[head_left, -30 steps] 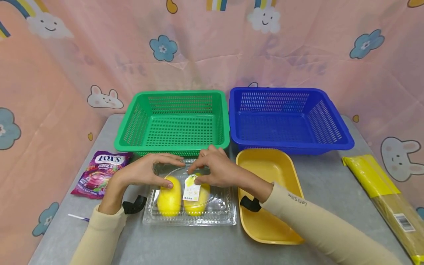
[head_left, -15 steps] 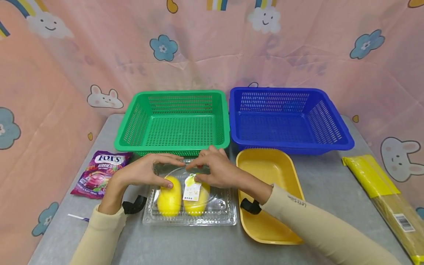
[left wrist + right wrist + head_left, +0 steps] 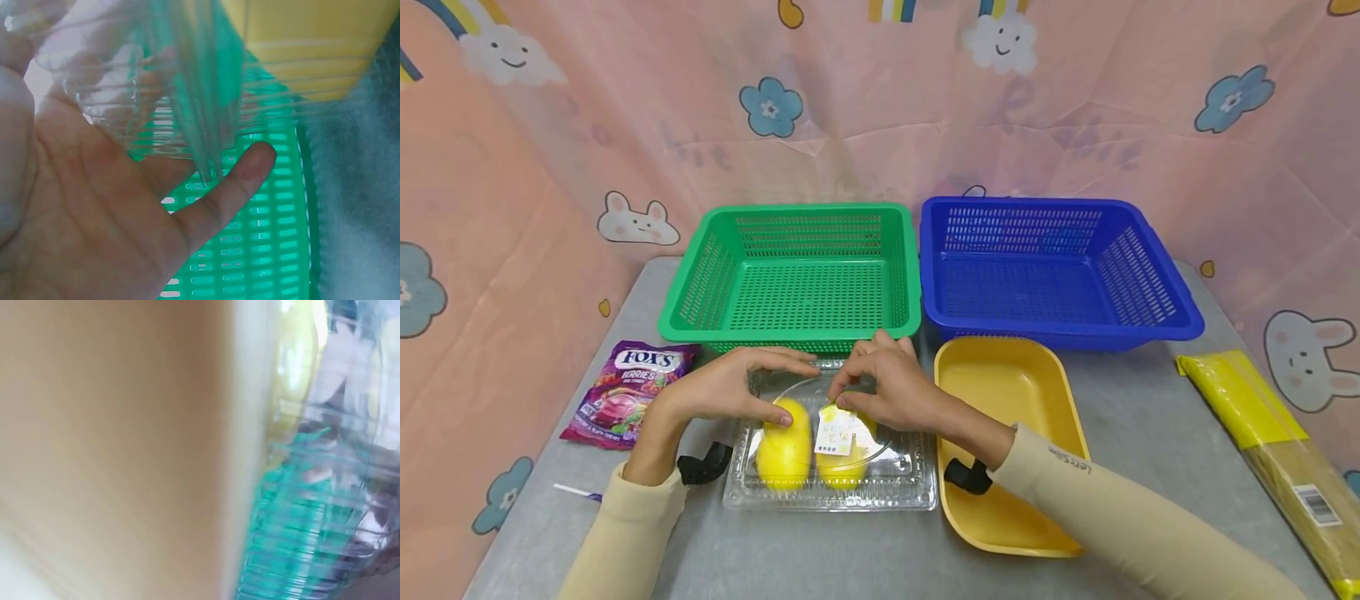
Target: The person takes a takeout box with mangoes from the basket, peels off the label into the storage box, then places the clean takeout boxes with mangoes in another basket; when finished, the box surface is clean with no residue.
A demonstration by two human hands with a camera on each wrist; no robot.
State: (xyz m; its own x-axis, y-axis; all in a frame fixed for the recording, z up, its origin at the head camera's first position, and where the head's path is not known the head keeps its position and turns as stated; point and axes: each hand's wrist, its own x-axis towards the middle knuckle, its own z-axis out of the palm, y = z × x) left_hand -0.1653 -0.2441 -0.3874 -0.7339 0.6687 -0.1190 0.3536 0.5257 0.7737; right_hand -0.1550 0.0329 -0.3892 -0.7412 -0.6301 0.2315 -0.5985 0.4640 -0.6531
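One spread left hand (image 3: 730, 387) touches clear box (image 3: 906, 497); right hand (image 3: 891, 387) pinches label (image 3: 837, 437).

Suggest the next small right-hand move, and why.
Probably peel the label gently toward the person: the right hand seems to pinch its far edge, the near part lies over the top of the clear box, and the left hand rests against that box.

Blocked beyond clear box (image 3: 898, 481) by green basket (image 3: 808, 296); blocked at right by yellow tray (image 3: 1000, 383). Passable on near side of clear box, and between yellow tray and yellow-ended packet (image 3: 1270, 450).
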